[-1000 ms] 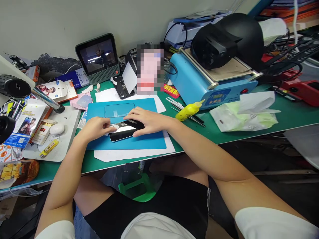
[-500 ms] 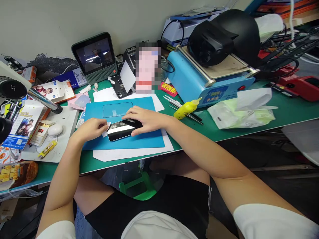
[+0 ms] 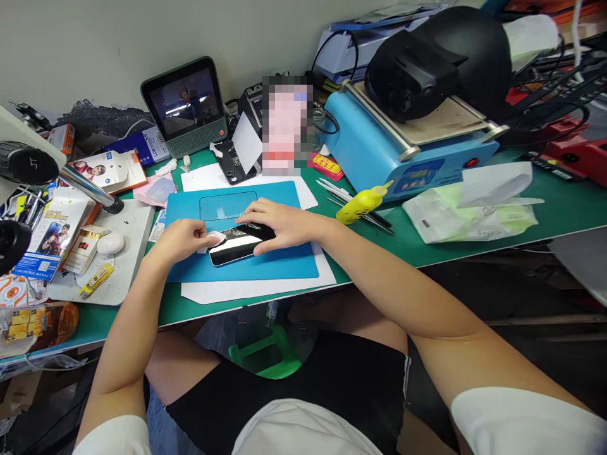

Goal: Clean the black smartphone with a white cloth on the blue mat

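A black smartphone [image 3: 241,248] lies glossy side up on the blue mat [image 3: 265,270], bright light reflected across its screen. My right hand [image 3: 279,229] grips its right end, thumb along the near edge and fingers over the far edge. Pinched in my left hand [image 3: 188,240] is a small white tissue [image 3: 217,237], pressed on the phone's left end. Just beyond the phone, a clear screen protector [image 3: 227,206] with a black border rests on the mat.
A tablet-like display [image 3: 187,104] stands at the back. To the right are a yellow squeeze bottle [image 3: 360,205], a blue machine [image 3: 408,158] and a tissue pack [image 3: 469,212]. A white board [image 3: 128,272] bears a cigarette pack [image 3: 85,249] and a white earbud case [image 3: 110,244].
My left hand has moved right, bringing the tissue from beside the phone onto its left end. The right hand keeps its grip. The whole view has shifted slightly.
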Available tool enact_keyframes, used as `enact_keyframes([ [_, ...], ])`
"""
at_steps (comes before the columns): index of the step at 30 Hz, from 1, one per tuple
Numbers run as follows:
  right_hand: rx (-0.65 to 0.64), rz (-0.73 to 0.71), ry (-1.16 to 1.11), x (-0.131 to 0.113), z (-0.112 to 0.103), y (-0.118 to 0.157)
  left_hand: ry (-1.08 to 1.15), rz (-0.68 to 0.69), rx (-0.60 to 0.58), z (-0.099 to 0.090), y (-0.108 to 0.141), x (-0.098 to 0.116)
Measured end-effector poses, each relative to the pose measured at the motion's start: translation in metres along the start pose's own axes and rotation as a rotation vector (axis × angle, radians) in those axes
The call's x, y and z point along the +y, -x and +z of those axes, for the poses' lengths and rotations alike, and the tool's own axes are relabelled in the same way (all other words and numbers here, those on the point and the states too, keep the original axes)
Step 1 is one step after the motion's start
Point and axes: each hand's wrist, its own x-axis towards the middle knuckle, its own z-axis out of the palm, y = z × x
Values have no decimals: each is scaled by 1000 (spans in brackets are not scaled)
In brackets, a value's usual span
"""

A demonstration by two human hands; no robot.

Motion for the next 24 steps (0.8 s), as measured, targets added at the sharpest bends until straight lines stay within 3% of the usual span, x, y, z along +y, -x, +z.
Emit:
enact_keyframes([
  [7,3,14,-36,0,0,-1,-19,-29,135,15,-5,15],
  [12,45,77,-56,4,-5,1,-100,-92,71,6,-13,29],
  [18,-9,202,-24,8,-17,15,-194,-175,-9,3,-34,65],
  [24,-28,171,25,18,-19,20,-222,-183,-38,8,-51,99],
])
